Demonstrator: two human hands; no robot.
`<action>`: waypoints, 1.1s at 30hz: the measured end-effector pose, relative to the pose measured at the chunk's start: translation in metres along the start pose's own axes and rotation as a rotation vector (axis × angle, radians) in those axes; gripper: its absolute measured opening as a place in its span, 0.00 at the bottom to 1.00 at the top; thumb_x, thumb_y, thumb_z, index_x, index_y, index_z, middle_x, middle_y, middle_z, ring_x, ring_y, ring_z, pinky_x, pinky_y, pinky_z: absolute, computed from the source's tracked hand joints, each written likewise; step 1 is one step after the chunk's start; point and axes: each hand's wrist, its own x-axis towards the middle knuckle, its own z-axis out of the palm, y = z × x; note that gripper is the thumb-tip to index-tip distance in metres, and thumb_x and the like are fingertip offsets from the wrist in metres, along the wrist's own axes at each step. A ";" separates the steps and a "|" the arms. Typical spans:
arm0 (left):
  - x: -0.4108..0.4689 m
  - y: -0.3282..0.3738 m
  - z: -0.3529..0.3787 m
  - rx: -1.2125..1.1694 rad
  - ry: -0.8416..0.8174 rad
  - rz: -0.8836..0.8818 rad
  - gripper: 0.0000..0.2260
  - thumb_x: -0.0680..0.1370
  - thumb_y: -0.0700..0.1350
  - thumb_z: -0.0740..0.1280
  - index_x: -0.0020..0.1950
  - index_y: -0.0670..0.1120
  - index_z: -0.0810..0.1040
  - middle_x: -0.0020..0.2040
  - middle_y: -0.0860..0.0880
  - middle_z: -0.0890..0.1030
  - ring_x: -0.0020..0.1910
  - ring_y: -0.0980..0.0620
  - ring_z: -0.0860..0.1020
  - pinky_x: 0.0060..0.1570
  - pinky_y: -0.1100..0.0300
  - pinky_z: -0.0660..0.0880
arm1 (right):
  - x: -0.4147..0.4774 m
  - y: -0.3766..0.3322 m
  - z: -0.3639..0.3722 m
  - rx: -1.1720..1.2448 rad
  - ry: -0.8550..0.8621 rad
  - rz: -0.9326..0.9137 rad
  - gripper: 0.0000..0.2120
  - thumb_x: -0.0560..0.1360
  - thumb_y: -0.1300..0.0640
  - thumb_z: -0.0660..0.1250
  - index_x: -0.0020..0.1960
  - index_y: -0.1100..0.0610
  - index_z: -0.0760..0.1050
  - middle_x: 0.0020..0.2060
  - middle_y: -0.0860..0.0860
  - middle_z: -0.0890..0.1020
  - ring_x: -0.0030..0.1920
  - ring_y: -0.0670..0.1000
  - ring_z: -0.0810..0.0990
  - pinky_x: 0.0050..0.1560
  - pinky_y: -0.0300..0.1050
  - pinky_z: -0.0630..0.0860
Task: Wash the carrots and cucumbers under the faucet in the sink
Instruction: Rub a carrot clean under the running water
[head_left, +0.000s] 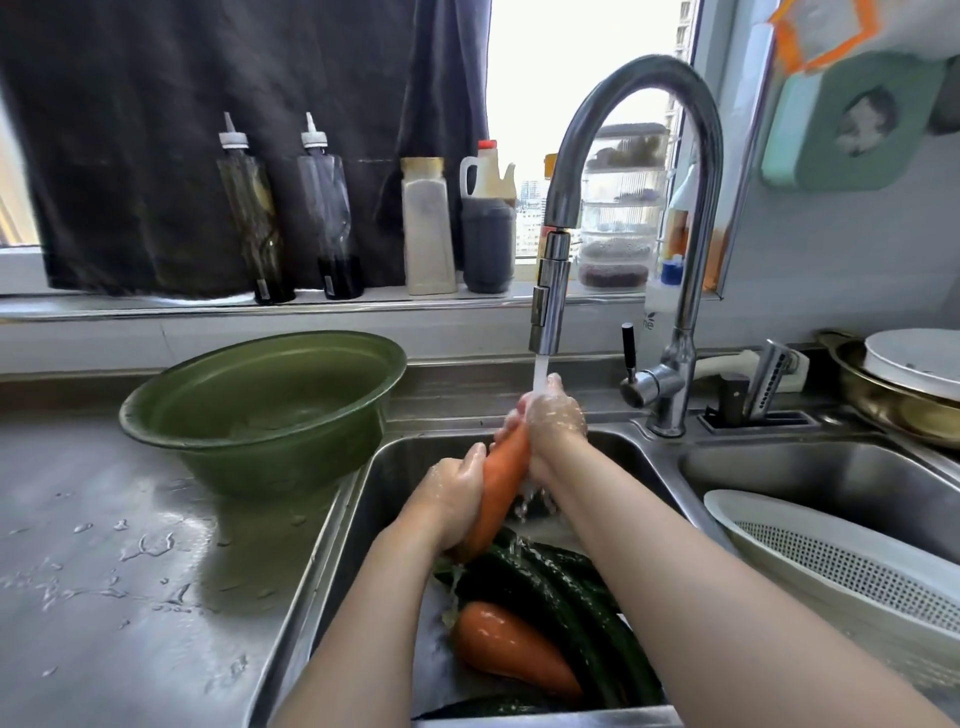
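In the centre of the frame, the left hand grips the lower end of one long orange carrot and the right hand wraps its top, under the curved steel faucet stream. Both forearms reach up from the bottom edge over the steel sink. There a second orange carrot lies on dark green cucumbers, too overlapped to count.

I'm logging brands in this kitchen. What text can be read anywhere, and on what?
"ne": the end of a word on the white bottle behind the faucet; the rest is not visible.
Small labels low on the dark bottles on the sill: too small to read.
Orange label on the spray bottle: blurred.
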 end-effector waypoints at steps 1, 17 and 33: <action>0.004 -0.003 0.000 -0.036 -0.012 -0.025 0.23 0.87 0.56 0.51 0.72 0.47 0.77 0.62 0.45 0.81 0.61 0.47 0.77 0.59 0.57 0.68 | 0.000 0.002 0.001 0.011 -0.015 -0.003 0.32 0.82 0.33 0.54 0.31 0.55 0.69 0.22 0.53 0.71 0.22 0.52 0.71 0.32 0.44 0.72; -0.001 -0.003 -0.001 -0.682 -0.541 -0.199 0.22 0.82 0.61 0.62 0.68 0.48 0.75 0.50 0.40 0.84 0.40 0.40 0.83 0.34 0.52 0.80 | 0.017 0.004 -0.019 0.179 0.145 -0.033 0.24 0.84 0.37 0.55 0.47 0.57 0.74 0.31 0.55 0.75 0.26 0.53 0.73 0.32 0.45 0.74; 0.004 0.032 0.033 -0.956 -0.399 -0.229 0.11 0.85 0.44 0.62 0.64 0.43 0.79 0.54 0.39 0.82 0.48 0.43 0.82 0.45 0.46 0.83 | 0.056 0.015 -0.067 -0.086 0.222 -0.076 0.26 0.80 0.39 0.67 0.54 0.64 0.75 0.49 0.60 0.85 0.47 0.61 0.85 0.55 0.61 0.82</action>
